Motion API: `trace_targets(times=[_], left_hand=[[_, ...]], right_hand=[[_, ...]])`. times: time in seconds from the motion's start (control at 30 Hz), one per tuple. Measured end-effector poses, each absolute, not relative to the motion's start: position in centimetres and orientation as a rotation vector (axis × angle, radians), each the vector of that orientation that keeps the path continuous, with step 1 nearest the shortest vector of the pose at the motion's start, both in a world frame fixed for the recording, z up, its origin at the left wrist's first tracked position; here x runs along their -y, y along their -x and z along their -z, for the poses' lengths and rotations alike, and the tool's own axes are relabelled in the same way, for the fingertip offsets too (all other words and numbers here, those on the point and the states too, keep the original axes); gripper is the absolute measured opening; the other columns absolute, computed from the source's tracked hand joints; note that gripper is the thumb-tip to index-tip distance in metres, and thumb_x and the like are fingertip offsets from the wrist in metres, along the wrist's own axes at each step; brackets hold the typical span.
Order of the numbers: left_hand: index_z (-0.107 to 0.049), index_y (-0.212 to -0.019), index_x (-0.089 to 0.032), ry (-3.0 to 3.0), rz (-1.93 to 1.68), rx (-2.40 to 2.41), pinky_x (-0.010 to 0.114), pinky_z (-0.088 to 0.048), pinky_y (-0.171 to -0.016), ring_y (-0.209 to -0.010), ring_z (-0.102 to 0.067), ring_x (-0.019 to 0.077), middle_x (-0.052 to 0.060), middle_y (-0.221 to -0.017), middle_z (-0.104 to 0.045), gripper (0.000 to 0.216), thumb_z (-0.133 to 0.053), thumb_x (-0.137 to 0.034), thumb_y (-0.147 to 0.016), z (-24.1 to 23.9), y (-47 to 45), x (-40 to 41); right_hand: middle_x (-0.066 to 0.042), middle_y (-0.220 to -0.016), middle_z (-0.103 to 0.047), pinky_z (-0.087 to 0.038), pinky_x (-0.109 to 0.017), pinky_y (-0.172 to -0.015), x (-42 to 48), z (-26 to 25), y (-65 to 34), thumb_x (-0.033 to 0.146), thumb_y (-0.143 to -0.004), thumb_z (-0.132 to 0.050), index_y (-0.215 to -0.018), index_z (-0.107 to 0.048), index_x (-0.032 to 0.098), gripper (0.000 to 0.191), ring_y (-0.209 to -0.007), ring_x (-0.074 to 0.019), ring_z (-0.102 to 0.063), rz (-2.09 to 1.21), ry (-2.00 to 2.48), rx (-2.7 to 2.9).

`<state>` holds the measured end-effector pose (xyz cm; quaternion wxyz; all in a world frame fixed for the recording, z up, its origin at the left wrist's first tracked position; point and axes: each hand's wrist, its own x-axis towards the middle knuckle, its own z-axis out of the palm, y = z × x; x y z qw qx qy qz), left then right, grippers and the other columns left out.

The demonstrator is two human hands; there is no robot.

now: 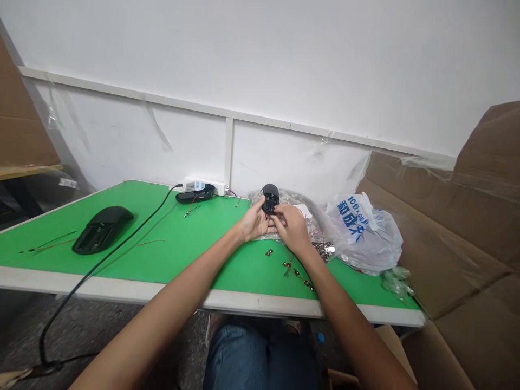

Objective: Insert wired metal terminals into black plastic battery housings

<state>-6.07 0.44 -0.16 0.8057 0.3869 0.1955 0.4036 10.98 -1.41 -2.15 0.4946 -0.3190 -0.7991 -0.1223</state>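
My left hand (pixel 255 221) is closed around a small black rounded plastic housing (pixel 270 196) with an open bay facing me. It holds the housing up over the back of the green table. At the housing's lower edge, the fingers of my right hand (pixel 291 223) are pinched together. Whatever they hold there is too small to make out. Below the hands lie a loose metal contact piece (pixel 269 252) and several more metal contacts (pixel 298 273), some with thin wires.
A similar black housing (pixel 101 230) lies at the left, another black piece (pixel 195 194) beside a white power strip (pixel 221 187). A black cable (pixel 109 254) crosses the green table (pixel 182 260). Clear plastic bags (pixel 320 211), a white printed bag (pixel 374 238) and cardboard (pixel 439 233) occupy the right.
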Motion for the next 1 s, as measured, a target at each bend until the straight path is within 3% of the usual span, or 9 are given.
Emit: trace_targets(times=[0.07, 0.2, 0.43, 0.57, 0.73, 0.87, 1.0], left_hand=[[-0.072, -0.111, -0.014, -0.861, -0.904, -0.416, 0.034, -0.062, -0.077, -0.079, -0.077, 0.0229, 0.014, -0.093, -0.079, 0.055, -0.042, -0.059, -0.108, -0.2, 5.9, -0.1], [-0.068, -0.104, -0.015, -0.964, -1.071, -0.436, 0.028, -0.061, -0.071, -0.077, -0.077, 0.0192, 0.01, -0.094, -0.078, 0.029, -0.072, -0.044, -0.099, -0.4, 5.4, 0.5], [-0.058, -0.104, -0.022, -1.238, -1.418, -0.772, 0.023, -0.047, -0.05, -0.064, -0.068, 0.017, 0.0, -0.079, -0.07, 0.039, -0.088, -0.036, -0.083, 0.8, 4.5, 0.3], [-0.063, -0.102, -0.021, -1.435, -1.466, -0.846, 0.03, -0.055, -0.067, -0.075, -0.067, 0.0208, 0.002, -0.082, -0.069, 0.039, -0.09, -0.036, -0.078, 1.3, 4.5, 0.1], [-0.067, -0.107, -0.018, -1.657, -1.351, -0.993, 0.043, -0.056, -0.094, -0.092, -0.07, 0.0285, 0.005, -0.09, -0.073, 0.045, -0.079, -0.055, -0.084, 2.2, 4.6, -0.1], [-0.064, -0.119, -0.02, -1.708, -1.362, -0.932, 0.044, -0.054, -0.104, -0.106, -0.071, 0.0294, 0.008, -0.106, -0.076, 0.056, -0.076, -0.062, -0.085, 2.4, 4.5, 0.0], [-0.066, -0.117, -0.02, -1.74, -1.326, -0.92, 0.045, -0.053, -0.105, -0.108, -0.071, 0.0303, 0.009, -0.106, -0.077, 0.055, -0.074, -0.064, -0.086, 2.3, 4.5, 0.0]], right_hand=[[-0.014, -0.119, -0.075, -0.055, -0.049, -0.098, 1.4, 2.6, -10.6, 0.03, -0.101, -0.062, -0.122, -0.064, 0.022, 0.022, -0.11, -0.0314, -0.07, 0.257, 0.794, 1.889], [-0.017, -0.122, -0.071, -0.057, -0.05, -0.097, 1.4, 3.0, -10.0, 0.034, -0.098, -0.066, -0.129, -0.058, 0.02, 0.035, -0.112, -0.033, -0.068, 0.225, 0.881, 1.818], [-0.013, -0.108, -0.068, -0.058, -0.046, -0.088, 0.5, 3.2, -10.1, 0.027, -0.095, -0.06, -0.115, -0.058, 0.021, 0.021, -0.099, -0.0302, -0.066, 0.183, 0.93, 1.679], [-0.012, -0.11, -0.065, -0.058, -0.041, -0.084, 0.1, 3.7, -10.2, 0.021, -0.092, -0.054, -0.117, -0.056, 0.02, 0.025, -0.095, -0.0263, -0.065, 0.12, 0.906, 1.728], [-0.012, -0.109, -0.065, -0.056, -0.044, -0.087, 0.2, 3.7, -10.3, 0.021, -0.088, -0.055, -0.112, -0.055, 0.021, 0.024, -0.1, -0.0286, -0.063, 0.118, 1.022, 1.677], [-0.009, -0.1, -0.067, -0.054, -0.042, -0.081, 0.3, 3.4, -10.5, 0.023, -0.087, -0.054, -0.104, -0.055, 0.022, 0.017, -0.089, -0.0269, -0.064, 0.036, 1.054, 1.669], [-0.007, -0.096, -0.067, -0.052, -0.039, -0.077, 0.4, 3.3, -10.6, 0.023, -0.087, -0.053, -0.103, -0.055, 0.023, 0.016, -0.085, -0.0258, -0.065, 0.015, 1.061, 1.697]])
